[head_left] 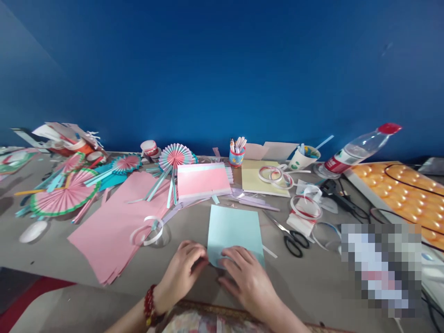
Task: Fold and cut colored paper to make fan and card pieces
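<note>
A light blue paper sheet (pixel 234 229) lies on the grey table (pixel 194 231) right in front of me. My left hand (pixel 182 271) has its fingers curled and pinching the sheet's near left corner. My right hand (pixel 247 277) presses on the sheet's near edge with bent fingers, next to the left hand. Black-handled scissors (pixel 289 235) lie just right of the sheet.
A stack of pink paper (pixel 114 226) lies at left, with folded paper fans (pixel 62 196) beyond it. Tape rolls (pixel 305 206), a yellow sheet (pixel 260 182), a paper cup (pixel 303 158), a pen cup (pixel 237 155), a plastic bottle (pixel 357 149) and an orange tray (pixel 402 192) stand to the right.
</note>
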### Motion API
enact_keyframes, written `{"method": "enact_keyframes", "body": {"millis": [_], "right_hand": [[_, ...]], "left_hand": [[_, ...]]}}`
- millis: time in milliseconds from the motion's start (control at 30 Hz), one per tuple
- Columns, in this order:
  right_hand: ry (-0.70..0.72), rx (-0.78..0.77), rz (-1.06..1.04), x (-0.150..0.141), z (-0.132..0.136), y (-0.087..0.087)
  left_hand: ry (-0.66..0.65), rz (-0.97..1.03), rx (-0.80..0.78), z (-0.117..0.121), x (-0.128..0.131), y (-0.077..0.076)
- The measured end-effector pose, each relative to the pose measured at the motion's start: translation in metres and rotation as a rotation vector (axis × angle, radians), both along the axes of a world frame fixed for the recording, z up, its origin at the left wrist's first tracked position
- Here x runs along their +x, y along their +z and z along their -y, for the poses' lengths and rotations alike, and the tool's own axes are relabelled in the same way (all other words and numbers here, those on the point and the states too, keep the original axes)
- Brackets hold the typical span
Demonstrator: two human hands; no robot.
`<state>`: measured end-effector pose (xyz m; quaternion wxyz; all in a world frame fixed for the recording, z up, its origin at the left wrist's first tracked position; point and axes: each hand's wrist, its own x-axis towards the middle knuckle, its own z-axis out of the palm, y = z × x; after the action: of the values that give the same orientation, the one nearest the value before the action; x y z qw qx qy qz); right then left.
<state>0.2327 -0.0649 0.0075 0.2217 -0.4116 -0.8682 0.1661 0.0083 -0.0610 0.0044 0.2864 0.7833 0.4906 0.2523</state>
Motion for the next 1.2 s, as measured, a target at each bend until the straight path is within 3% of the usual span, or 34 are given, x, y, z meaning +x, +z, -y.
{"method": "enact_keyframes", "body": {"millis": [267,533,733,1000,1200], "right_hand": [[0.009,0.118,0.013,-0.010,-0.004,-0.023],[-0.018,0.083,0.052,-0.014,-0.003,-0.023],[-0.032,0.089,0.053,-0.014,-0.003,-0.022],[-0.056,0.104,0.090,-0.017,-0.004,-0.023],[-0.059,0.128,0.087,-0.017,-0.002,-0.025]], "left_hand": [[0.009,-0.175,0.089,0.010,-0.014,-0.003],[-0.114,-0.217,0.126,0.009,-0.014,-0.003],[-0.093,-0.244,0.170,0.007,-0.015,-0.005],[-0.215,-0.317,0.205,0.003,-0.017,-0.001],[-0.202,-0.304,0.262,0.005,-0.020,-0.005]]}}
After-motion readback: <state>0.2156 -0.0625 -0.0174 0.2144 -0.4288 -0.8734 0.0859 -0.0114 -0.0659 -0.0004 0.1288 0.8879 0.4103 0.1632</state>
